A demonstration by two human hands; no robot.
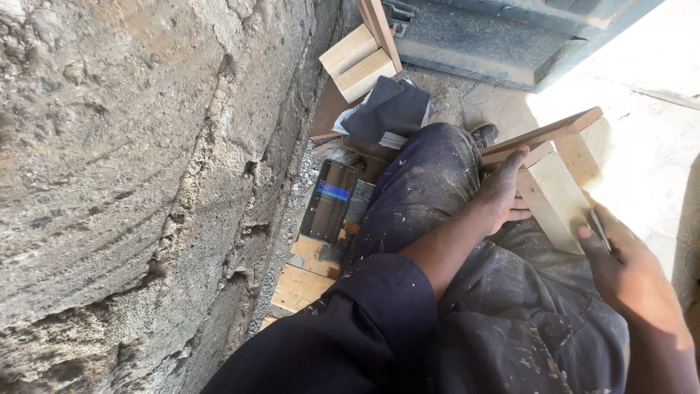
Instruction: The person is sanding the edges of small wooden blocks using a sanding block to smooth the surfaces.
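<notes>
Our left hand [507, 193] lies fingers-forward over the wooden frame [554, 171], fingers pressed together along its upper slats, thumb tucked beneath, the forearm reaching out across our lap from a rolled dark sleeve. Our right hand [627, 273] comes in from the lower right, thumb and fingers pinching a thin flat blade-like tool [599, 228] against the frame's near end. The frame rests on our knee, over paint-flecked dark trousers [430, 182]. A phone [329, 201] lies lit on wood offcuts [299, 284] at the foot of a rough concrete wall [131, 168]. Two pale blocks [357, 62] sit farther along, near a dark cloth [386, 109].
</notes>
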